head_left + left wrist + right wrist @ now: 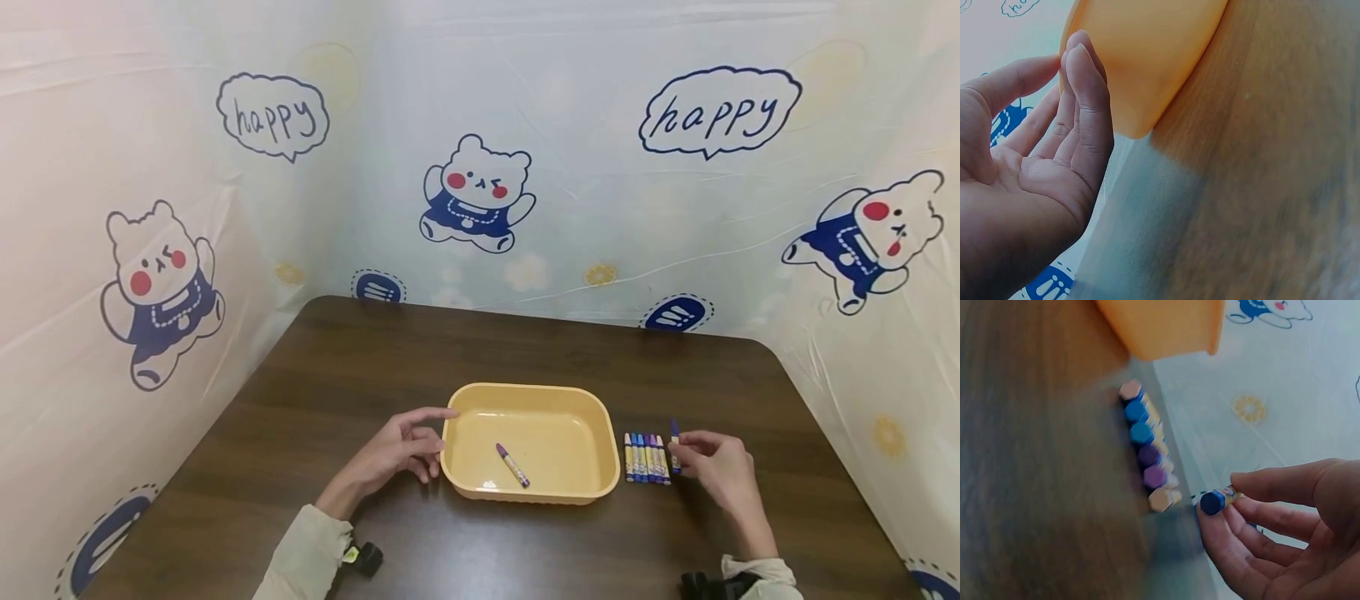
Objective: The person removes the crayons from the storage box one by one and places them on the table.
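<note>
In the head view my right hand (722,471) pinches a blue crayon (676,442) between thumb and fingertips, just right of a row of crayons (647,459). Its blue end (1212,503) faces the camera in the right wrist view. The row holds several crayons side by side, with peach, blue and purple ends. At the left side of a yellow plastic tray (551,498), my left hand (397,450) touches the rim, one finger extended over it and the others loosely bent outside. A purple crayon (513,465) lies slanted in the tray.
Everything stands on a dark brown wooden table (517,342). Around it hangs a pale cloth (585,225) printed with cartoon bears and the word "happy". A black wrist strap (720,586) is on the right wrist, and another dark device (367,559) is at the left sleeve.
</note>
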Demonstrator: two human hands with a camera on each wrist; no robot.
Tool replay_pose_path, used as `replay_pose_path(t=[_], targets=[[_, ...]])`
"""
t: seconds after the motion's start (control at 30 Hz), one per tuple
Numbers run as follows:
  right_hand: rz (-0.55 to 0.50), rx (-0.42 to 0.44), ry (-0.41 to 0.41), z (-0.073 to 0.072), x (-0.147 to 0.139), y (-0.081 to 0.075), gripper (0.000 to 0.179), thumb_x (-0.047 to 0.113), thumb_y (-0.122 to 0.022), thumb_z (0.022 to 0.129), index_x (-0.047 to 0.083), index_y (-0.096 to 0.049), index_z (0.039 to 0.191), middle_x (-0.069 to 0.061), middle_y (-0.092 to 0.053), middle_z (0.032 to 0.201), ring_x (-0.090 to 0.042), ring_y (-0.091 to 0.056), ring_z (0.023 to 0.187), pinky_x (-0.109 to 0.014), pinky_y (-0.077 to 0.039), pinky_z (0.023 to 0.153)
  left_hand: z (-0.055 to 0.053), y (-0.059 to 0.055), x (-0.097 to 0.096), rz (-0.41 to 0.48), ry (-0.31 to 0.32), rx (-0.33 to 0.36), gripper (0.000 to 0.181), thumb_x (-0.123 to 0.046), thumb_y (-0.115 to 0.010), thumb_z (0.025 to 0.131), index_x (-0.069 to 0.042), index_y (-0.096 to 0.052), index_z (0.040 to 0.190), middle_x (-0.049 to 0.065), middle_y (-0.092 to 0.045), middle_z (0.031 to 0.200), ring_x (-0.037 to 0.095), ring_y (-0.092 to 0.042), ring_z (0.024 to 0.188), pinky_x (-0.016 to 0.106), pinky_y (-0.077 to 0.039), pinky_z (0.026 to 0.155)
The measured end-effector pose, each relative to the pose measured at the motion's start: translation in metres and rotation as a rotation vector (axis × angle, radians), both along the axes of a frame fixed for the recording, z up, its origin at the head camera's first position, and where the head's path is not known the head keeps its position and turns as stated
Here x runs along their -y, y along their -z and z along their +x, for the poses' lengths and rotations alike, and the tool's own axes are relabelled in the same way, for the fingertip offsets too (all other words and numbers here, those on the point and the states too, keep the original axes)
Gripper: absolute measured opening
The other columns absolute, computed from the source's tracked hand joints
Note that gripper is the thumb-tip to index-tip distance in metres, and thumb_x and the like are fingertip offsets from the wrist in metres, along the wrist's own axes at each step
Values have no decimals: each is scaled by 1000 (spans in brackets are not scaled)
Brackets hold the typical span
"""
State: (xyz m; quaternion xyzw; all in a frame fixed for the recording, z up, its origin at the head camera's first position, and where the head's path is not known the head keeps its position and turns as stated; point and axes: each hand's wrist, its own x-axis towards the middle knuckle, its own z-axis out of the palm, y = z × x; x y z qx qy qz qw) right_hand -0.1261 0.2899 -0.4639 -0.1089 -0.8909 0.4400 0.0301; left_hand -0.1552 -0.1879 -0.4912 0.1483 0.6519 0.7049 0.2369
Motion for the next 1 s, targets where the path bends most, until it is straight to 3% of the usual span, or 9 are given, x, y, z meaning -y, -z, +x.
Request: replay_pose_path(t=[0.37, 1.0], targets=[[16, 53, -25, -2, -3, 12, 27, 10, -73, 87, -13, -69, 102, -15, -72, 83, -20, -71, 65, -31, -59, 57, -1, 1, 1, -12, -11, -3, 52, -2, -60, 97, -4, -45, 147, 11, -68, 79, 22, -65, 65, 32, -58, 56], [44, 116, -71, -1, -4, 11, 22, 3, -67, 90, -13, -67, 106, -24, -70, 95, -21, -69, 71, -33, -60, 61, 0, -1, 0, -12, -6, -8, 53, -7, -63, 96, -5, -45, 147, 10, -68, 80, 22, -65, 65, 32, -58, 56]])
